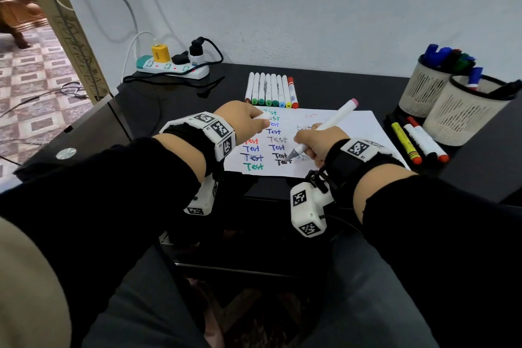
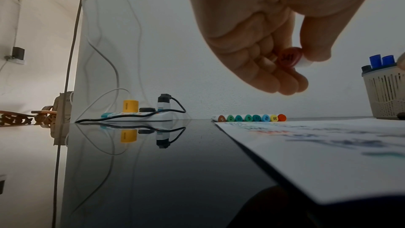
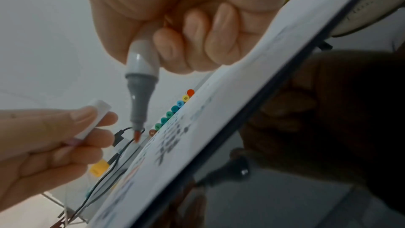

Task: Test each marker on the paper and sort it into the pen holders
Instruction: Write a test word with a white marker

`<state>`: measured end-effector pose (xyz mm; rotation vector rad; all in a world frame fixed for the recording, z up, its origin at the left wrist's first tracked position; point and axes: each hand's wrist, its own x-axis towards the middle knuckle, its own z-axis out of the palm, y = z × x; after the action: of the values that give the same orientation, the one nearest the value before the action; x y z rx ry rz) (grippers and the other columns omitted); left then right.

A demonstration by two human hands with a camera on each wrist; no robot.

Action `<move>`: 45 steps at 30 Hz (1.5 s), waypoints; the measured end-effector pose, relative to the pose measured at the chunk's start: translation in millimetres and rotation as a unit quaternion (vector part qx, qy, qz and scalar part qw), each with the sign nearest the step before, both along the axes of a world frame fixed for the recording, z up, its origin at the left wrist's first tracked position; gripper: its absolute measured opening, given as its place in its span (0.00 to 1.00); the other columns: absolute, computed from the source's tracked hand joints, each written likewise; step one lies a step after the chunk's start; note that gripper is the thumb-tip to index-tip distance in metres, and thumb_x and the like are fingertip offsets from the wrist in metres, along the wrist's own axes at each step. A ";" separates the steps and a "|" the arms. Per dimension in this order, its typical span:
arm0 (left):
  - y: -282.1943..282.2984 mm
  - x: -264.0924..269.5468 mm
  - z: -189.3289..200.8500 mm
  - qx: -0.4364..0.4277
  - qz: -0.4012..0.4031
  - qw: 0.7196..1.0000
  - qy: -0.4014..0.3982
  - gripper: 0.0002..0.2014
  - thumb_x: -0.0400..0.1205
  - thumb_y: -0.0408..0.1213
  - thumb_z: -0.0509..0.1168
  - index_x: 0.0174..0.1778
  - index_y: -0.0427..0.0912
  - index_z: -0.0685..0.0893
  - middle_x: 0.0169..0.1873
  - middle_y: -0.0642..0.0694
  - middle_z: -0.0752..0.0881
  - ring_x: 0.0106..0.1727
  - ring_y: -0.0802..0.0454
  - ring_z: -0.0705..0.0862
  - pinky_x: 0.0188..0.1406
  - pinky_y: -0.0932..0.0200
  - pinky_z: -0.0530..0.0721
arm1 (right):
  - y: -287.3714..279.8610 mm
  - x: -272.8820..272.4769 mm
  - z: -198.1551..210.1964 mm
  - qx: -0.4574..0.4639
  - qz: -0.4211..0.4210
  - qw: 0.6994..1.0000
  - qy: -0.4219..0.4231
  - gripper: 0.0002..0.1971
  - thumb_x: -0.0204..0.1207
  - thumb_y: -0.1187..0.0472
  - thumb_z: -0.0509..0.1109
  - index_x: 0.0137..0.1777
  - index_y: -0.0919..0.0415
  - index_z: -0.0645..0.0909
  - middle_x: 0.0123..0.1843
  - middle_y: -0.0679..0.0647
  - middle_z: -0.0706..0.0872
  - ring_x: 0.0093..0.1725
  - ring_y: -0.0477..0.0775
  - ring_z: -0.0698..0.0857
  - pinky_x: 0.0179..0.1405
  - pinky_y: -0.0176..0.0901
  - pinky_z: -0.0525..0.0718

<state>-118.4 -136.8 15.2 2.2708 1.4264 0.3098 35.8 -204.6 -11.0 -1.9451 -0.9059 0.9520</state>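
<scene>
R hand (image 1: 316,145) – fingers curled round marker (image 1: 336,118) | L hand (image 1: 243,116) – pinches cap (image 2: 303,61)

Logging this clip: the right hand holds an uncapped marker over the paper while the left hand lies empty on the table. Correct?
Not quite. The left hand is not empty: it pinches the marker's cap, as the left wrist view shows. The right hand does hold the uncapped marker over the paper.
</scene>
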 end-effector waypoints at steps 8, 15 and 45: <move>-0.6 0.2 0.1 -0.001 0.007 1.000 0.001 0.18 0.84 0.50 0.59 0.64 0.45 0.82 0.56 0.47 0.86 0.57 0.50 0.82 0.50 0.62 0.74 | 1.5 -1.1 -6.4 -0.019 -0.004 1.000 0.000 0.14 0.72 0.59 0.71 0.29 0.58 0.70 0.25 0.53 0.74 0.24 0.49 0.70 0.26 0.39 0.68; -0.8 0.1 0.7 -0.001 0.001 1.000 0.003 0.17 0.84 0.50 0.58 0.61 0.44 0.84 0.55 0.46 0.86 0.56 0.50 0.83 0.50 0.61 0.75 | 2.7 -2.7 -5.5 -0.037 0.019 0.998 -0.038 0.16 0.72 0.55 0.73 0.29 0.58 0.72 0.24 0.52 0.74 0.25 0.50 0.71 0.28 0.40 0.70; 11.7 -4.2 -12.7 -0.045 -0.017 0.997 0.057 0.16 0.84 0.50 0.58 0.47 0.44 0.86 0.43 0.50 0.86 0.49 0.51 0.85 0.53 0.57 0.81 | 7.9 15.0 4.0 -0.018 0.019 1.000 0.008 0.13 0.74 0.61 0.70 0.32 0.58 0.70 0.24 0.53 0.72 0.17 0.45 0.67 0.14 0.34 0.64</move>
<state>-122.6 -125.0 2.5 2.2681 1.4242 0.1042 50.8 -196.7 -7.0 -1.9532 -0.9251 1.0117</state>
